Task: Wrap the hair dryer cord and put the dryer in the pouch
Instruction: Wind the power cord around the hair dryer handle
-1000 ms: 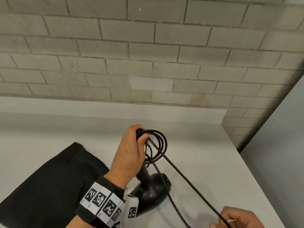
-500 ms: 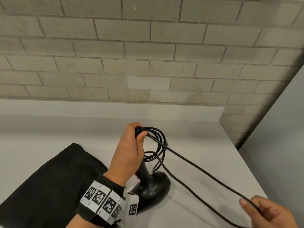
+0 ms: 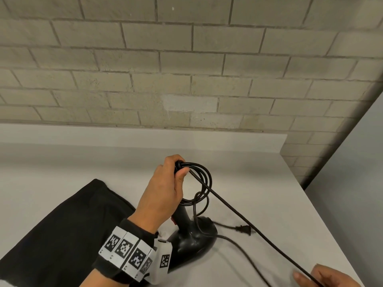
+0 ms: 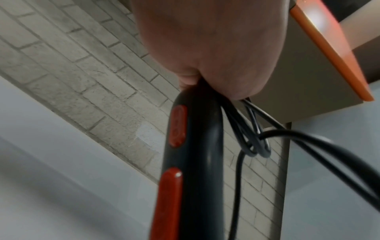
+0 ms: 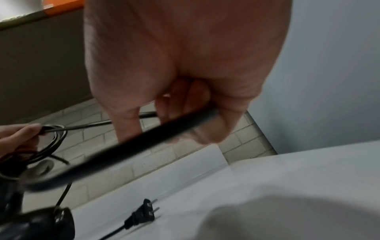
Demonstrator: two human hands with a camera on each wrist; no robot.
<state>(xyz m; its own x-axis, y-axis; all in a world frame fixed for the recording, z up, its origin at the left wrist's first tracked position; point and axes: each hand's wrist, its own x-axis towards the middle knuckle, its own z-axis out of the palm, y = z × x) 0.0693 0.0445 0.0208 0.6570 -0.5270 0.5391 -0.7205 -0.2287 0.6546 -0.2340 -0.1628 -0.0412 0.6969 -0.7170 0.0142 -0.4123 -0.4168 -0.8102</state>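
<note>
Left hand (image 3: 163,195) closed round the top of the hair dryer (image 3: 192,235) handle, thumb and fingers also pinching several loops of cord (image 3: 202,183) against the handle end; the coil hangs just to the right of the thumb, its lower arc below the knuckles and beside the handle; the dryer stands head-down on the white table (image 3: 259,183), body directly beneath the left hand's fingers, handle rising into the palm; left wrist view confirms the grip: fingers (image 4: 216,56) curled over the handle top, two red switches (image 4: 176,126) on the handle just below them, cord loops bunched on the thumb side; from the pinch point one strand runs taut, down and to the right, to the right hand (image 3: 327,276) at the lower right edge of the head view; right wrist view shows that hand's fingers (image 5: 185,100) curled narrow around the strand, cord passing across the fingertips and held against the thumb; a slack length leaves the dryer base and trails over the table toward the right hand; the plug (image 3: 243,229) lies flat on the table between the dryer and the taut strand, forward and left of the right fingers, apart from both hands; black pouch (image 3: 62,235) lies flat on the table, left of and below the left wrist, its near edge close beside the dryer base, whether touching cannot be told; marker-tagged band (image 3: 132,253) on the left wrist; brick wall (image 3: 186,69) behind the table, beyond the left fingers.
</note>
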